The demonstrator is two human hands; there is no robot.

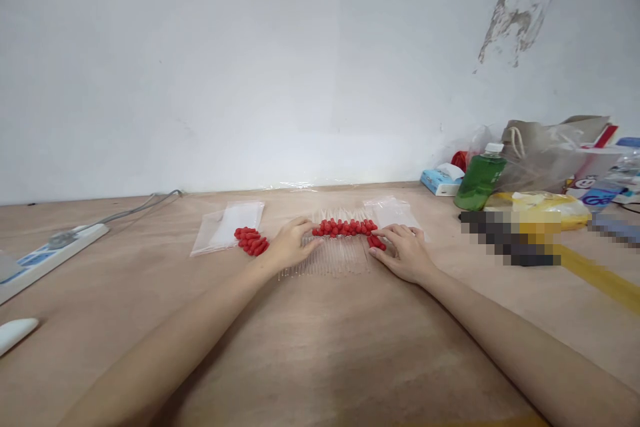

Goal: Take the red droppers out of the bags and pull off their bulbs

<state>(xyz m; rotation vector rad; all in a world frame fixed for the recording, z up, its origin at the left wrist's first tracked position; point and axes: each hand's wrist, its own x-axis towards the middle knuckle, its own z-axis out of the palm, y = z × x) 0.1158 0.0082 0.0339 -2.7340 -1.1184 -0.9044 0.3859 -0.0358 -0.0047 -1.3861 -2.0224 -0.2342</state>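
A row of red bulb-shaped pieces (pixel 345 228) lies across the middle of the table. Thin clear sticks (pixel 333 260) stretch out side by side in front of the row, and more pale ones show behind it. At its left end is my left hand (pixel 293 245), thumb and fingers apart on either side of the red pieces. My right hand (pixel 407 255) has its index finger and thumb around a few red pieces (pixel 377 242) at the right end. A separate pile of red pieces (pixel 251 241) lies left of my left hand.
Clear plastic bags (pixel 235 223) lie behind both hands, left and right. A white power strip (pixel 60 253) with a grey cable is at far left. On the right stand a green bottle (pixel 481 177), a blue tissue box (pixel 440 181) and a yellow packet (pixel 545 208).
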